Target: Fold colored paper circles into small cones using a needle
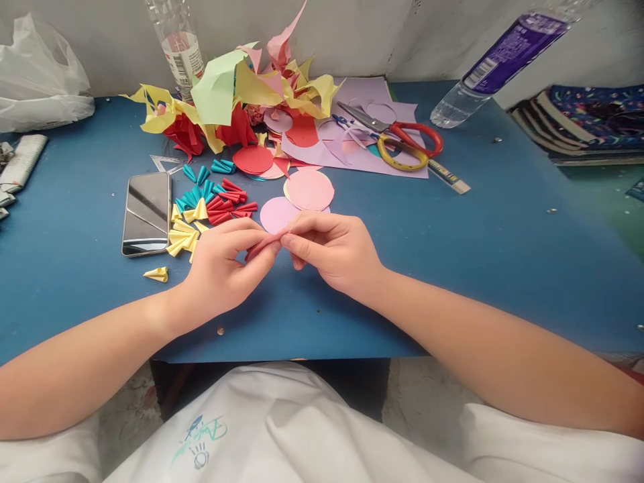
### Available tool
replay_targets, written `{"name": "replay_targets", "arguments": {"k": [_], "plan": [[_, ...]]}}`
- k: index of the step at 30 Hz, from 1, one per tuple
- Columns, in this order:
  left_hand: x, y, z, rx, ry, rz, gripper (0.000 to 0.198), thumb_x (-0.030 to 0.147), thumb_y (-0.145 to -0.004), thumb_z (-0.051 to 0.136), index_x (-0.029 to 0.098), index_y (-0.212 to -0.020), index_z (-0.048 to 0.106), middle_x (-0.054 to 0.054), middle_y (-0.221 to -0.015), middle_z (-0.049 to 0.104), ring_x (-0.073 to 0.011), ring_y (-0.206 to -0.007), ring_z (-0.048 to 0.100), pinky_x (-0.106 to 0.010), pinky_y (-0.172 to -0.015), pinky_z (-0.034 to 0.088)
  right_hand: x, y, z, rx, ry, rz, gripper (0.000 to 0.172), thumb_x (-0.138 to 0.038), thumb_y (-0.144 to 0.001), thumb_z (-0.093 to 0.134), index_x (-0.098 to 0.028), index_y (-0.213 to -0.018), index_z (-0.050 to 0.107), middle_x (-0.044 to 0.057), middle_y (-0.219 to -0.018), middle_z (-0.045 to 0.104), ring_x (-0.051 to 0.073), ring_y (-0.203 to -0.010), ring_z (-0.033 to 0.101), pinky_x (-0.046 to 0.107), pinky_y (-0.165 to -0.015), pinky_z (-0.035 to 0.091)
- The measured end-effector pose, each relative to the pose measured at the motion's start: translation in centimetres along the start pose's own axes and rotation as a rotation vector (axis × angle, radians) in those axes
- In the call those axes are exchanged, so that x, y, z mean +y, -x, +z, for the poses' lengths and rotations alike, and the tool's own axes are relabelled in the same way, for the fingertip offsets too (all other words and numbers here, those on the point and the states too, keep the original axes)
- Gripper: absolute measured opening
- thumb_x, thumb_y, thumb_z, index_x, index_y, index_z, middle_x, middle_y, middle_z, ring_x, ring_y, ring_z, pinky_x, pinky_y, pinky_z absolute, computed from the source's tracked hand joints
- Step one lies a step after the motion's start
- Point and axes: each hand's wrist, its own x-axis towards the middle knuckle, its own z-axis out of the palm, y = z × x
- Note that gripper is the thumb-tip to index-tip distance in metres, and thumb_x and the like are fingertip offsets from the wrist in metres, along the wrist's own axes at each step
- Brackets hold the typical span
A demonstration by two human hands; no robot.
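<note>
My left hand [226, 265] and my right hand [332, 251] meet over the blue table [503, 268], both pinched on a small pink paper piece [264, 245] rolled into a narrow cone shape. Just beyond my fingers lie two pink paper circles [296, 198]. To the left of them sits a cluster of small folded paper cones in teal, red and yellow [208, 204]. One yellow cone [157, 274] lies apart, near my left wrist.
A phone [145, 213] lies face up left of the cones. A heap of cut paper scraps [236, 100] is at the back, with scissors [397, 137] on lilac paper. Two plastic bottles [176, 40] [493, 67], books [578, 121] and a white bag [40, 80] ring the table.
</note>
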Motion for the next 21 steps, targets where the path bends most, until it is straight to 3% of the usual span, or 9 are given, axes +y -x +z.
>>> {"name": "replay_targets", "arguments": {"k": [6, 14, 21], "plan": [[0.07, -0.07, -0.08, -0.014, -0.040, 0.019, 0.028, 0.030, -0.106, 0.075, 0.027, -0.078, 0.078, -0.003, -0.079, 0.078, -0.0190, -0.067, 0.067, -0.036, -0.065, 0.054, -0.06, -0.04, -0.25, -0.033, 0.005, -0.008, 0.045, -0.059, -0.084, 0.118, -0.025, -0.091, 0.091, 0.003, -0.089, 0.082, 0.017, -0.064, 0.068, 0.038, -0.063, 0.066], [0.45, -0.06, 0.00, 0.020, -0.061, 0.045, 0.039, 0.027, -0.104, 0.076, 0.026, -0.069, 0.060, -0.001, -0.074, 0.075, -0.0172, -0.066, 0.064, -0.034, -0.064, 0.052, 0.03, 0.03, -0.10, -0.090, -0.010, -0.048, 0.044, -0.061, -0.093, 0.113, -0.024, -0.094, 0.088, 0.003, -0.092, 0.083, 0.017, -0.065, 0.068, 0.037, -0.064, 0.066], [0.86, -0.12, -0.02, -0.007, -0.027, -0.017, 0.042, 0.027, -0.100, 0.074, 0.025, -0.066, 0.049, 0.000, -0.069, 0.069, -0.0171, -0.065, 0.060, -0.035, -0.063, 0.048, -0.12, 0.19, 0.15, -0.059, -0.007, -0.008, 0.043, -0.059, -0.088, 0.116, -0.026, -0.091, 0.089, 0.002, -0.088, 0.082, 0.016, -0.063, 0.067, 0.035, -0.062, 0.064]]}}
